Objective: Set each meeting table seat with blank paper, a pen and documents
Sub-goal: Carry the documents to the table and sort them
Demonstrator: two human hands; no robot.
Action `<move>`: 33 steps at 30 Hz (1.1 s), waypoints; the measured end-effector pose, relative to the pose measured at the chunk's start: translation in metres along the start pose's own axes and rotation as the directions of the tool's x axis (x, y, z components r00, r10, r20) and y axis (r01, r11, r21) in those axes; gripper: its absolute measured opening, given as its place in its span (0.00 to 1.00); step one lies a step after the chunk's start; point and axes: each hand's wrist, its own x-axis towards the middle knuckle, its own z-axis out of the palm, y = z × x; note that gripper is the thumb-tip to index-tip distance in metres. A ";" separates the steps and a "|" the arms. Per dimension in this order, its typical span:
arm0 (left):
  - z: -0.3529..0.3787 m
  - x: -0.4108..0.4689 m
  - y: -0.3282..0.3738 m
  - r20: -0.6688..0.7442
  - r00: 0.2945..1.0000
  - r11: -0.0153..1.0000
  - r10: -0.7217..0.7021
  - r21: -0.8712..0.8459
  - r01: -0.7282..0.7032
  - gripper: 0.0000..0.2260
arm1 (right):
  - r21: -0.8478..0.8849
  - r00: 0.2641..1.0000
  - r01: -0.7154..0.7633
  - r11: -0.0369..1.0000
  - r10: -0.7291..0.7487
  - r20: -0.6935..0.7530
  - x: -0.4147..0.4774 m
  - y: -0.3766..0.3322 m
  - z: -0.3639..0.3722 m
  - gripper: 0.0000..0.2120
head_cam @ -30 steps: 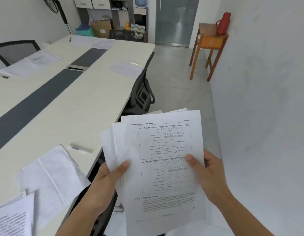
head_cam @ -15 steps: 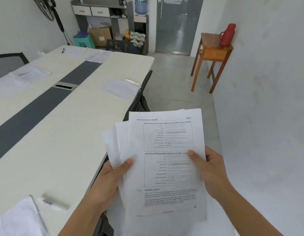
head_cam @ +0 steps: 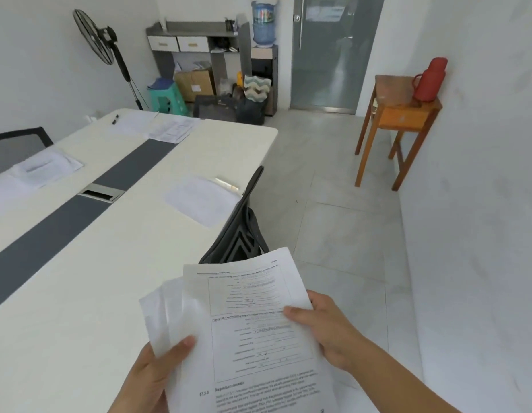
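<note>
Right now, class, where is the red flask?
In the head view, the red flask stands at upper right on the wooden side table, against the right wall, right of the glass door.

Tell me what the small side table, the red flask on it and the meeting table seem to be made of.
Side table: wood, orange-brown stain, solid square legs and rails. Red flask: probably plastic, smooth with a dull sheen; metal not ruled out. Meeting table: likely cream laminate over board, smooth matt top with a dark grey centre strip.
</note>
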 end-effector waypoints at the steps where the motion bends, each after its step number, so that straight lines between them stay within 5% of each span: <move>1: 0.007 0.008 0.004 -0.029 1.000 1.000 0.001 -0.006 -0.001 0.16 | -0.011 1.000 -0.006 1.000 0.006 0.014 0.012 -0.009 -0.005 0.11; 8: 0.035 0.059 0.029 -0.156 0.988 1.000 -0.009 -0.016 0.007 0.11 | -0.065 0.996 -0.032 0.997 0.037 0.086 0.079 -0.053 -0.026 0.11; 23: 0.032 0.215 0.125 -0.139 0.986 0.981 0.096 -0.156 -0.118 0.15 | -0.286 0.971 0.143 0.947 -0.078 0.226 0.249 -0.174 0.009 0.18; 28: 0.001 0.256 0.153 -0.240 0.960 0.967 0.141 -0.173 -0.185 0.15 | -0.247 0.963 0.030 0.969 0.038 0.267 0.308 -0.190 0.029 0.19; 33: -0.030 0.278 0.158 -0.435 0.883 0.943 0.174 -0.185 -0.276 0.10 | -0.494 0.904 0.019 0.869 0.196 0.380 0.367 -0.185 0.054 0.12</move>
